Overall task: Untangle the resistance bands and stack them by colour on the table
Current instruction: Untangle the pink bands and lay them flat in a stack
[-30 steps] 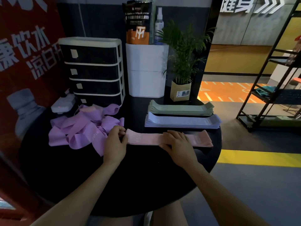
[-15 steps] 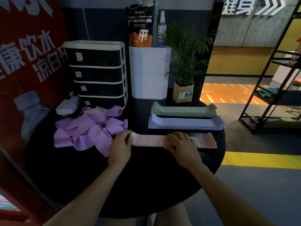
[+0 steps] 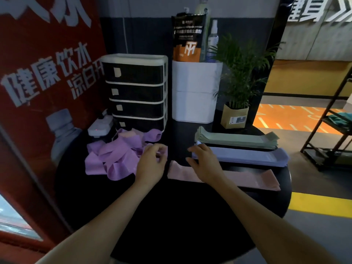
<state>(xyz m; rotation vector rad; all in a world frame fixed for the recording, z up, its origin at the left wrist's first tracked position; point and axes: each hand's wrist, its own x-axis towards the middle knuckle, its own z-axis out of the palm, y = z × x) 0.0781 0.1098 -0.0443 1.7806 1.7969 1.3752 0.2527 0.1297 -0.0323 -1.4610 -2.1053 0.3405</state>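
While flat, pink band [image 3: 247,178] beneath right fingers [image 3: 192,161].

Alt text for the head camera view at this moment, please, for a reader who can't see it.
Two bare hands hover over a round black table: the left hand by a tangled heap of purple bands, the right hand above a flat pink band. Behind lie neat stacks of lavender bands and green bands.
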